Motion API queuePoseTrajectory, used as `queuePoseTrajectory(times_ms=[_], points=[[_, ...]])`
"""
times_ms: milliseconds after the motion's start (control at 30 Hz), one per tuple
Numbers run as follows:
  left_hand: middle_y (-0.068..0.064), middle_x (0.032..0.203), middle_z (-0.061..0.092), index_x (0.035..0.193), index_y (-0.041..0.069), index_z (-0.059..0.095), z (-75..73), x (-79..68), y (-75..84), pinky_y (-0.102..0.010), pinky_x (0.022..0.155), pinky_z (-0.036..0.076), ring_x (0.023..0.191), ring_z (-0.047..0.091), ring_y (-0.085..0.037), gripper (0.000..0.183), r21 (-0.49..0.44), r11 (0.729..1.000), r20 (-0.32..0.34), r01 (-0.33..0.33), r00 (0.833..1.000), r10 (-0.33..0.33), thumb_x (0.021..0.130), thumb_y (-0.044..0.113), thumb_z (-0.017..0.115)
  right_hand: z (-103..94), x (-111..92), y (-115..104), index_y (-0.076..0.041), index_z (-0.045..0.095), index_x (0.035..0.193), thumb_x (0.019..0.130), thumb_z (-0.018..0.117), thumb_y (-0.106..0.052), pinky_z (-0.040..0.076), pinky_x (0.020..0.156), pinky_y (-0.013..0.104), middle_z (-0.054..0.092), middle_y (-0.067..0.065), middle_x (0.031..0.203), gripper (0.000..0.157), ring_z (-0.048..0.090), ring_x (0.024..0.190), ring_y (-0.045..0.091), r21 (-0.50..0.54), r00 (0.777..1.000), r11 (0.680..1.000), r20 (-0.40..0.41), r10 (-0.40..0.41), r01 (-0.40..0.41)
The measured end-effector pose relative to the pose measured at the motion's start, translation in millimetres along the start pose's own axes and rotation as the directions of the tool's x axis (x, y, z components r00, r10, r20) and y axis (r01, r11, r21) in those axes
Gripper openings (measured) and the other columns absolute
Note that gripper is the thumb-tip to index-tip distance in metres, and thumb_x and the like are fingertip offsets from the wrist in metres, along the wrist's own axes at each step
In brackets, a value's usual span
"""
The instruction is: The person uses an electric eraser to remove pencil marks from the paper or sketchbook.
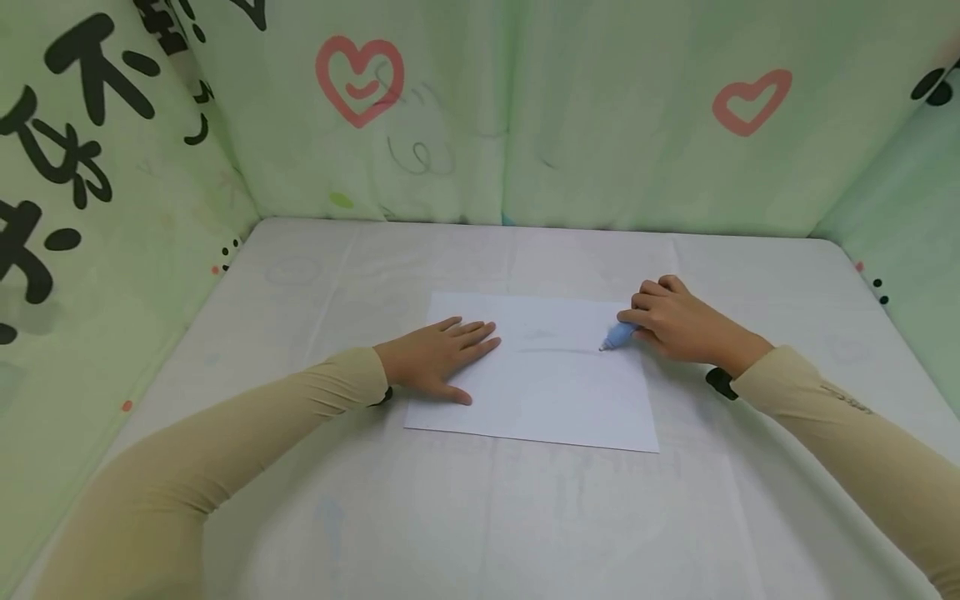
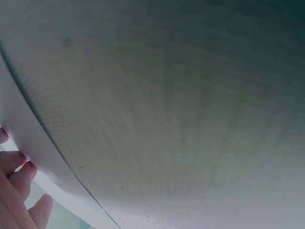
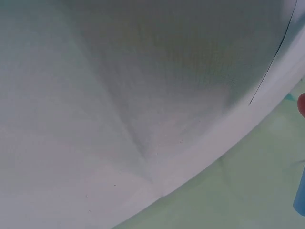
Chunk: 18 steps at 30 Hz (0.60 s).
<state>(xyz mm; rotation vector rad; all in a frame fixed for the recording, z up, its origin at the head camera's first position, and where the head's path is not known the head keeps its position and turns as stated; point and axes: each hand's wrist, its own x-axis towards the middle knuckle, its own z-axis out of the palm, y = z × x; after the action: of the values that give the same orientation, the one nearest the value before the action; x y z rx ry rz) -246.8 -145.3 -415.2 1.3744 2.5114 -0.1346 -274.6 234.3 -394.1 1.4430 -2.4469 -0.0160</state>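
Note:
A white sheet of paper [image 1: 555,400] lies on the white-covered table. My left hand [image 1: 442,357] rests on the paper's left side with its fingers spread; in the left wrist view part of that hand [image 2: 19,191] shows at the lower left. At the paper's right side, my right hand [image 1: 671,321] grips a thick blue pen-like tube [image 1: 619,335]. Its narrow tip points down and left, at or close to the paper; contact is hard to tell. A faint line runs across the paper left of the tip. One rounded end of the tube [image 3: 300,200] appears in the right wrist view.
The white tablecloth [image 1: 420,517] extends around the paper on all sides. Green curtains [image 1: 600,125] with red hearts and black lettering enclose the table at the back, left and right. Dark bands show at both wrists, beside the beige sleeves [image 1: 840,433].

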Motion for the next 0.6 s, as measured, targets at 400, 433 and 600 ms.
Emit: queuePoseTrajectory(times_ms=[400, 433, 600], points=[[-0.009, 0.160, 0.008, 0.153, 0.012, 0.007, 0.2, -0.4, -0.9, -0.044, 0.120, 0.009, 0.148, 0.010, -0.025, 0.091, 0.003, 1.000, 0.004, 0.009, 1.000, -0.009, 0.088, 0.065, 0.043, -1.3, -1.3, -1.0, -0.007, 0.067, 0.096, 0.070, 0.076, -0.002, 0.036, 0.078, 0.046, 0.059, 0.008, 0.083, 0.028, 0.047, 0.081, 0.024, 0.000, 1.000, 1.000, 0.007, 0.002, -0.002], [-0.009, 0.160, 0.007, 0.153, 0.013, 0.007, 0.6, 0.0, -1.0, -0.044, 0.120, 0.009, 0.148, 0.010, -0.024, 0.091, 0.005, 1.000, 0.004, 0.009, 1.000, -0.009, 0.088, 0.065, 0.043, -0.6, -0.5, -0.6, -0.007, 0.067, 0.096, 0.071, 0.075, -0.003, 0.036, 0.078, 0.046, 0.059, 0.008, 0.083, 0.027, 0.047, 0.081, 0.024, 0.002, 1.000, 1.000, 0.012, 0.008, -0.008], [-0.009, 0.160, 0.007, 0.153, 0.012, 0.007, 1.8, 1.6, -1.0, -0.044, 0.120, 0.009, 0.148, 0.010, -0.024, 0.091, 0.006, 1.000, 0.002, 0.008, 1.000, -0.008, 0.088, 0.066, 0.043, 0.7, -0.8, -0.1, -0.008, 0.067, 0.095, 0.070, 0.076, -0.002, 0.035, 0.077, 0.044, 0.059, 0.008, 0.082, 0.027, 0.046, 0.080, 0.023, 0.005, 1.000, 1.000, 0.008, 0.000, 0.000]])
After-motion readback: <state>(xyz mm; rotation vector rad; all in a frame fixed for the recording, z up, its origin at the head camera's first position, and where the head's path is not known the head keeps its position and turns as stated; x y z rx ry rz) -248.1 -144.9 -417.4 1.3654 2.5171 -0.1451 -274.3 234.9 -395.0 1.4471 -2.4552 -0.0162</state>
